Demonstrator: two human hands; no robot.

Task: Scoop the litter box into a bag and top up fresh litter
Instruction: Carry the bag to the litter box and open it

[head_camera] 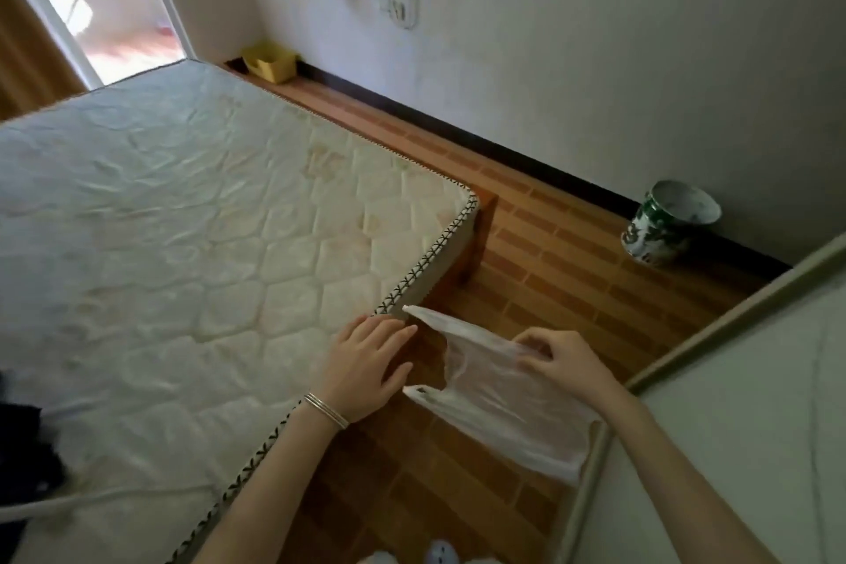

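Fingers (533,341) of the right hand (565,362) pinch the thin plastic bag (499,412); left hand (366,364) fingers lie straight, holding nothing.

bag (499,398) rt of mattress (183,220)

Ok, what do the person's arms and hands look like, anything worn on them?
Both arms are bare as far as the view shows: no sleeves and no gloves. The left hand has thin silver bangles stacked at the wrist. The right hand shows no ring, watch or band, and its wrist is bare.
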